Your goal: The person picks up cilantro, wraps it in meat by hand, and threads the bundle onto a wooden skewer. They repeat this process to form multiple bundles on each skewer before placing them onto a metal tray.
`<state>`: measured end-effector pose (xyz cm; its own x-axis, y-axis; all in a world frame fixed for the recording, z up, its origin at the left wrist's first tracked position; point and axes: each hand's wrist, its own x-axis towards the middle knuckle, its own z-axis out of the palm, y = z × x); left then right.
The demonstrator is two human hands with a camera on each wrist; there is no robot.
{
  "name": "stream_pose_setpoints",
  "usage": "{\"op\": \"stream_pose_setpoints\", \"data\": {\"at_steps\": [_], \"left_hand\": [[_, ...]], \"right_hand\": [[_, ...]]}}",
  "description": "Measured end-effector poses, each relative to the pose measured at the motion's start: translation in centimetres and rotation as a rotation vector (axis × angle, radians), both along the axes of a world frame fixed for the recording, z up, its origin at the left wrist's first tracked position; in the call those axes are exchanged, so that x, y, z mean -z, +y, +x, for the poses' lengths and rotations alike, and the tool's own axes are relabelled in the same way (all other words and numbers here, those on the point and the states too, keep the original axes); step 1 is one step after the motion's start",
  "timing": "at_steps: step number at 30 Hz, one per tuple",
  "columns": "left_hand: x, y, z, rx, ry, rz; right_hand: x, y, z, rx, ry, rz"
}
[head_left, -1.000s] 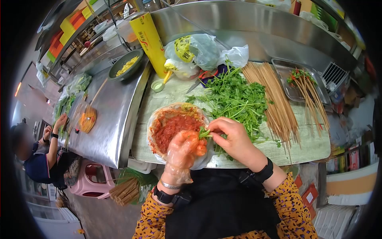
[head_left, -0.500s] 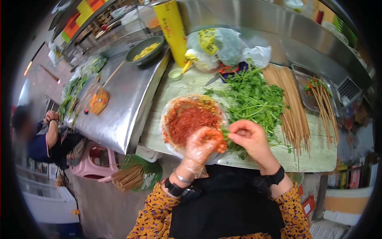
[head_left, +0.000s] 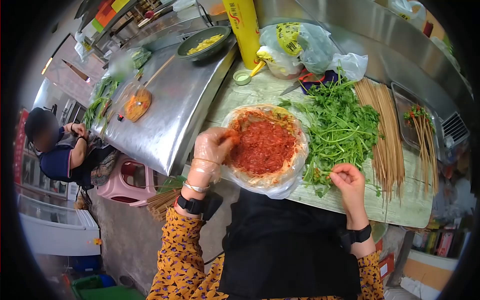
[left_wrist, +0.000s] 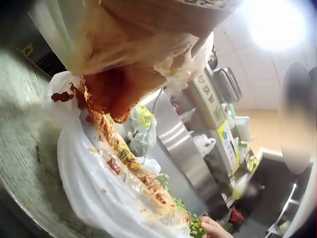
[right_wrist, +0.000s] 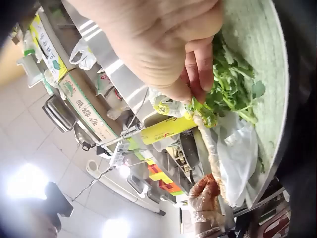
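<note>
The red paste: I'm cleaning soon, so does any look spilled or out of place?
Yes: bits of red paste cling to the white plastic, away from the main heap, so it looks messy. I see no clear spill on the tabletop.

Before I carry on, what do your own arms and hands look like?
Both sleeves are mustard-orange with a dark, purplish pattern. The left hand wears a clear plastic glove, stained red around the fingers; a silver bangle circles that wrist. The right hand is ungloved. Each wrist carries a black strap with a dark device.
</note>
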<state>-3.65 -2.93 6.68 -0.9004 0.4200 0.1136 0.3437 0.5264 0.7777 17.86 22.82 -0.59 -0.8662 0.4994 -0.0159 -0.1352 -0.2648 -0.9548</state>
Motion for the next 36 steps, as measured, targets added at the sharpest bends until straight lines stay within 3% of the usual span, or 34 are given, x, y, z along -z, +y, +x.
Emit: {"op": "stream_pose_setpoints", "data": {"at_steps": [1,3,7,10,11,13,14,15,16,19,26,29,32,34,36], "left_hand": [[0.5,-0.1,-0.4,-0.004,0.001,-0.004],[1.5,-0.1,-1.1,0.367,0.423,-0.170],[2.4,1.4,-0.3,0.586,0.473,-0.347],[4.9,2.5,-0.4,0.595,0.584,-0.560],[2.7,3.7,1.0,0.539,0.525,-0.802],[4.5,4.6,0.5,0.494,0.449,-0.880],[5.1,3.7,0.7,0.530,0.689,-0.647],[4.7,3.8,0.7,0.522,0.613,-0.625],[4.6,4.3,1.1,0.463,0.775,-0.626],[2.8,5.1,2.1,0.519,0.663,-0.882],[2.3,4.9,1.7,0.469,0.628,-0.818],[3.4,5.1,0.8,0.506,0.546,-0.907],[3.1,4.2,-0.1,0.522,0.401,-0.793],[3.0,3.2,-0.4,0.428,0.304,-0.387],[3.0,2.7,-0.8,0.419,0.293,-0.332]], "right_hand": [[0.7,0.1,0.3,-0.005,-0.014,0.015],[1.7,0.0,0.7,-0.016,-0.029,0.028],[2.9,-0.3,1.2,-0.040,-0.002,0.105],[3.3,-0.3,1.6,-0.036,-0.007,0.198],[3.4,-0.4,1.4,-0.021,-0.024,0.256],[3.6,-0.5,1.4,0.006,-0.066,0.221],[4.1,-0.3,1.4,0.006,-0.048,0.259],[4.6,-0.1,1.3,0.018,-0.035,0.299],[4.7,-0.1,1.3,-0.019,-0.009,0.294],[4.5,-0.1,1.2,-0.020,-0.025,0.303],[4.5,-0.4,1.1,0.005,-0.020,0.280],[4.5,-0.3,1.2,0.000,-0.019,0.291],[4.4,-0.2,1.2,-0.007,-0.027,0.297],[4.3,-0.3,1.2,-0.010,-0.032,0.291],[4.3,-0.4,1.2,-0.007,-0.024,0.281]]}}
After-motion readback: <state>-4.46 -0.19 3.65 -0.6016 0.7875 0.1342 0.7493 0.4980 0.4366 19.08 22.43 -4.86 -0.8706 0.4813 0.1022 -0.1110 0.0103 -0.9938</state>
